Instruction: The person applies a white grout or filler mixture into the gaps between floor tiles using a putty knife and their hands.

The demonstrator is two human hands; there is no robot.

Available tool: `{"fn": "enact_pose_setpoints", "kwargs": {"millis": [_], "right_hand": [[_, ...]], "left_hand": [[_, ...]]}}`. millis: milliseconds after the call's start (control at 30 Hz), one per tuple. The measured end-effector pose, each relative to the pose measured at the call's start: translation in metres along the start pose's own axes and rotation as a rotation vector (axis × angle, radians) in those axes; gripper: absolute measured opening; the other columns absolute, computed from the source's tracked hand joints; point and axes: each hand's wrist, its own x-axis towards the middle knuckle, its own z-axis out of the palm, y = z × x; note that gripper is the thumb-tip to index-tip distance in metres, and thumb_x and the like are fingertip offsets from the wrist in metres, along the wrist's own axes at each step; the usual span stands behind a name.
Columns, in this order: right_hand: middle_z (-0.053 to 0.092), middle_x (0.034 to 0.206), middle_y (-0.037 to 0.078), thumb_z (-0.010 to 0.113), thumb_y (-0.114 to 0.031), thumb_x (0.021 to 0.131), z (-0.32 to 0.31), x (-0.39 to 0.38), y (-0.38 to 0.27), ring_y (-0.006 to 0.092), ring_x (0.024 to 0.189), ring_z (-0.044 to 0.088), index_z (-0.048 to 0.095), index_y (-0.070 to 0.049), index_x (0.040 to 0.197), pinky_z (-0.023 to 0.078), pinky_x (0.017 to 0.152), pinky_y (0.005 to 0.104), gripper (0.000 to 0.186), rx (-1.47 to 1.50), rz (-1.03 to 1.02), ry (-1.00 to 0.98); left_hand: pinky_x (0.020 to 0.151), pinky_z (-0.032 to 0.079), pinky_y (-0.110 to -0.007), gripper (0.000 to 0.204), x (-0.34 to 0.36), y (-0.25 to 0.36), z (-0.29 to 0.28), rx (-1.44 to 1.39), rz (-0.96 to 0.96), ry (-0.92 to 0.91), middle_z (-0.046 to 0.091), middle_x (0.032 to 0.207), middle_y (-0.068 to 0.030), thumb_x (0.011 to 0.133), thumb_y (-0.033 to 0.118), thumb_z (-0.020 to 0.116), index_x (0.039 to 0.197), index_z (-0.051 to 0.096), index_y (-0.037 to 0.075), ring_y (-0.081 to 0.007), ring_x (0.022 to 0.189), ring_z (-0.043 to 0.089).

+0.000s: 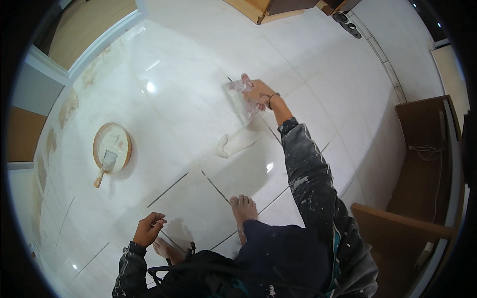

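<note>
Stretched out over the white tile floor, my right hand (259,94) is closed on a flat, pale spreader (247,110) smeared with white paste. The spreader lies against the tiles over a dark joint line. Just nearer to me, a streak of white grout-like paste (233,145) is on the floor, thicker at its left end. My left hand (148,229) hangs beside my left knee with fingers loosely bent and nothing in it. To the left stands a round tan bowl (129,149) of white paste. A putty knife (109,161) rests in it, its handle over the rim.
My bare feet (243,211) are on the tiles near dark joint lines. A brown wooden cabinet (397,221) stands open at the right. Dark sandals (348,26) lie by the far right wall, near wooden furniture (278,9). A white-framed doorway (102,42) is at the far left.
</note>
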Motion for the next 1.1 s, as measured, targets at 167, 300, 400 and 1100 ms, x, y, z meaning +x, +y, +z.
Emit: {"fn": "enact_pose_setpoints", "kwargs": {"millis": [167,300,400,1100], "right_hand": [[0.067,0.083,0.018,0.061,-0.014,0.073,0.009,0.043,-0.037,0.0292,0.076,0.067,0.063,-0.003,0.105,0.053,0.068,0.0406,0.034,-0.603,-0.144,0.193],[0.069,0.097,0.018,0.057,-0.013,0.082,0.061,0.057,-0.022,0.0333,0.089,0.068,0.054,0.0,0.115,0.054,0.077,0.0445,0.035,-0.883,-0.213,0.393],[0.062,0.109,0.028,0.052,-0.015,0.088,0.129,0.047,0.006,0.0471,0.092,0.063,0.05,0.005,0.118,0.054,0.073,0.05,0.036,-1.091,-0.109,0.552],[0.071,0.096,0.009,0.054,-0.009,0.078,-0.014,0.078,-0.057,0.03,0.088,0.067,0.065,-0.028,0.12,0.052,0.079,0.0404,0.048,-1.018,-0.378,0.015]], "left_hand": [[0.077,0.051,-0.03,0.025,-0.013,-0.024,-0.001,-0.065,-0.071,0.055,0.071,0.094,-0.0095,0.092,0.016,0.056,0.112,0.06,0.001,-0.016,0.084,0.066],[0.075,0.052,-0.03,0.025,-0.007,-0.02,0.009,-0.008,-0.04,0.007,0.071,0.093,-0.0098,0.091,0.014,0.057,0.113,0.06,0.001,-0.0164,0.083,0.066],[0.076,0.052,-0.031,0.026,-0.007,-0.017,0.01,-0.011,-0.036,0.003,0.071,0.094,-0.011,0.091,0.013,0.057,0.113,0.06,0.0,-0.0176,0.084,0.067],[0.077,0.051,-0.031,0.026,-0.001,-0.01,-0.008,0.01,-0.05,0.059,0.07,0.094,-0.0116,0.092,0.015,0.056,0.114,0.058,0.0,-0.0173,0.087,0.066]]}}
